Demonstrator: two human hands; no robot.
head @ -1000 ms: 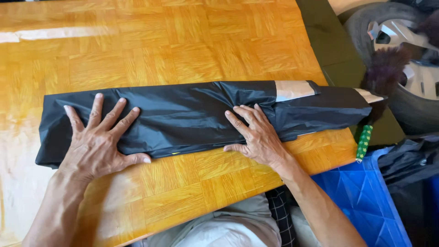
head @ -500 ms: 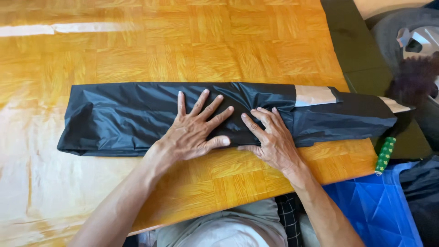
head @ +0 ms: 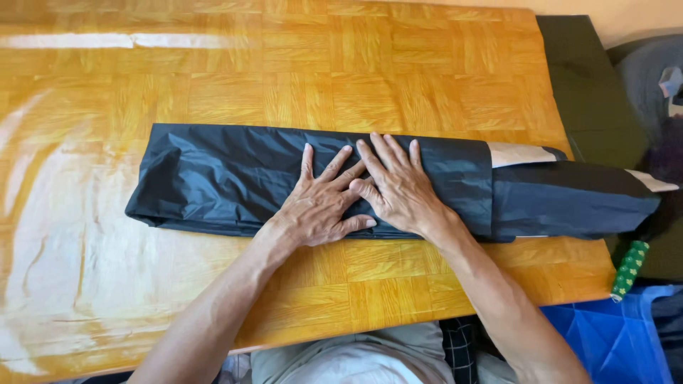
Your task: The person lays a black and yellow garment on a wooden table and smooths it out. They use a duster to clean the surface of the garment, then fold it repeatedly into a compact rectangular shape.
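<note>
Looks like a home, a lived-in room rather than a workshop. Parquet-patterned wooden tabletop (head: 356, 64), glossy. Dark green cushion (head: 583, 85) past its right edge. Blue bag (head: 605, 341) by the near right corner. Cream wall (head: 605, 14) behind.

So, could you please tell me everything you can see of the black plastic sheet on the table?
The black plastic sheet looks thin, glossy and wrinkled, folded into a long flat band lying crosswise on the wooden table. Its right end sticks out past the table's edge and shows pale patches. The left hand and right hand press flat on its middle, side by side, fingers spread.
</note>
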